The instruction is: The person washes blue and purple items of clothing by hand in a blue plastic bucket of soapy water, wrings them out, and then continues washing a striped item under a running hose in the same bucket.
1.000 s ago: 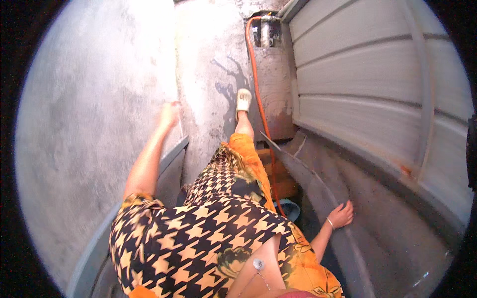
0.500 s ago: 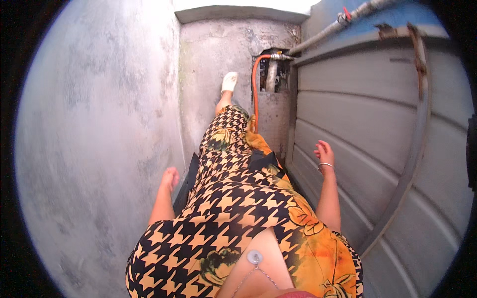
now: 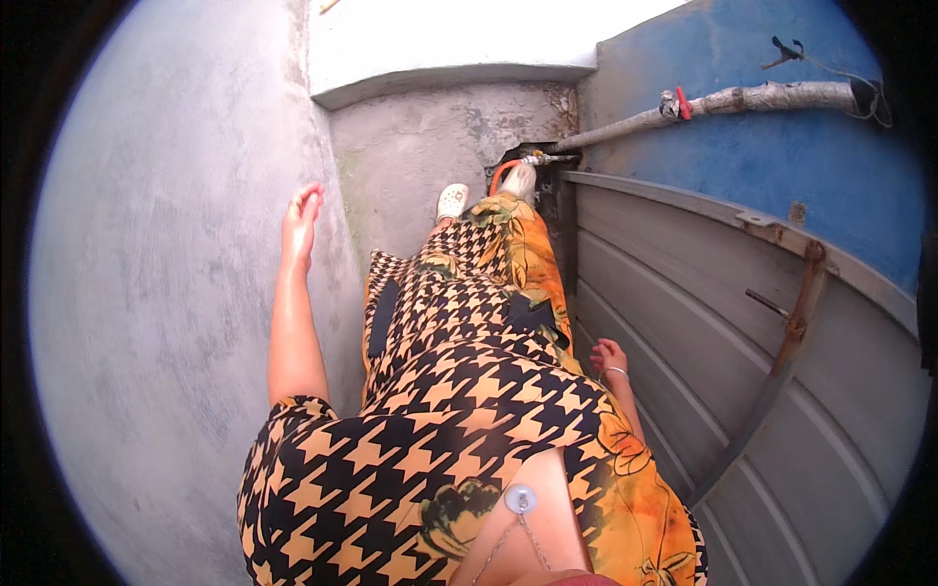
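Bare left hand swung fwd, grip released, well L of grey ribbed metal panel; bare right hand dropped back beside it, prob. empty; arms likely out for balance.

Mottled grey wall — upright at left, grey ribbed metal panel — upright at right, rusty near top edge

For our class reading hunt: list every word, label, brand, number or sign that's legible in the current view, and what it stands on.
None: no legible text anywhere.
Mottled grey wall, ribbed grey metal panel, blue-painted wall: no lettering visible.
Black-and-tan houndstooth garment: pattern and flowers only.
Cream clog: coloured specks, too small to make out.
Round pale pendant: any marking too small to read.
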The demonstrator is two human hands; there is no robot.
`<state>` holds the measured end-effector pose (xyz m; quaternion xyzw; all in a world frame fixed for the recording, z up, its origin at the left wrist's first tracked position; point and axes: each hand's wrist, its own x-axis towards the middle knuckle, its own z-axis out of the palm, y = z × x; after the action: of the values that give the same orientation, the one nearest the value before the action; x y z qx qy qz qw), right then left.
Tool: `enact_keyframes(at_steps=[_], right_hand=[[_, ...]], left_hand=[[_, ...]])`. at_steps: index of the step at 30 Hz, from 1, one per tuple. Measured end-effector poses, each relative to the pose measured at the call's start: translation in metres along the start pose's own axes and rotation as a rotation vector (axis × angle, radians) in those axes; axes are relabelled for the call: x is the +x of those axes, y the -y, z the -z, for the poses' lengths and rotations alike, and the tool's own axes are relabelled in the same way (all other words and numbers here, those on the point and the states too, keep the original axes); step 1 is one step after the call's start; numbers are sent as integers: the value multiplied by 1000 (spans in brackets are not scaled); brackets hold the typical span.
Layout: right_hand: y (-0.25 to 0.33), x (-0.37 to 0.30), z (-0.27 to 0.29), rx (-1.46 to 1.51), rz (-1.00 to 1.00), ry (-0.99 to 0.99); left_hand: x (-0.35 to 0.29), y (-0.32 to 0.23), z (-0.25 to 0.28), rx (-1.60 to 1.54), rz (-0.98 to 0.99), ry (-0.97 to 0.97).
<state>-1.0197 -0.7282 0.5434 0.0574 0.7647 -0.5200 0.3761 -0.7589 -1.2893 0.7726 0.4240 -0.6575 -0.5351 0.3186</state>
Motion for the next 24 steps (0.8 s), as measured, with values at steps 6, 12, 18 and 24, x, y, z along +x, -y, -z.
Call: enact_keyframes(at_steps=[6, 12, 18, 24], right_hand=[[109, 11, -3, -51, -189, -61], [170, 52, -34, -158, -95, -21], [227, 80, -40, -230, -29, 34], [235, 93, -42, -299, -65, 28]], left_hand=[[41, 101, 1, -65, 409, -24], [-4, 211, 18, -160, 826, -178], [-5, 199, 1, -347, 950, -310], [14, 203, -8, -416, 888, -254]])
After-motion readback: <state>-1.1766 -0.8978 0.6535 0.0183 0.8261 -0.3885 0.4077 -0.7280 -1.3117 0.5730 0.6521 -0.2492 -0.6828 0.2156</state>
